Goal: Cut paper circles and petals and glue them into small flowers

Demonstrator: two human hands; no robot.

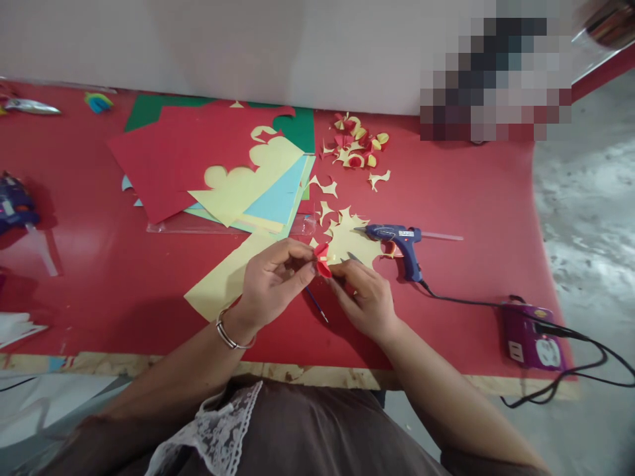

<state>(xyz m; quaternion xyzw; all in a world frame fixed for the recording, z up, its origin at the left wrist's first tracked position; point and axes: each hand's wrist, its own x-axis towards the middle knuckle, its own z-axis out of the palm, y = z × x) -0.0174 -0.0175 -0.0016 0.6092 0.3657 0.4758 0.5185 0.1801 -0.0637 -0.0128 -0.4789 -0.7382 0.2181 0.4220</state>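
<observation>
My left hand and my right hand meet over the red table, both pinching a small red paper piece between their fingertips. A thin blue stick pokes out below the left hand's fingers. Just behind the hands lies a yellow paper cut-out with spiky edges. A blue glue gun rests to the right of it, nozzle pointing left. A silver bangle circles my left wrist.
Stacked red, yellow, blue and green paper sheets lie behind the hands. Curled red-and-yellow paper pieces sit at the back. A purple power strip with black cable lies right. Another glue gun sits far left.
</observation>
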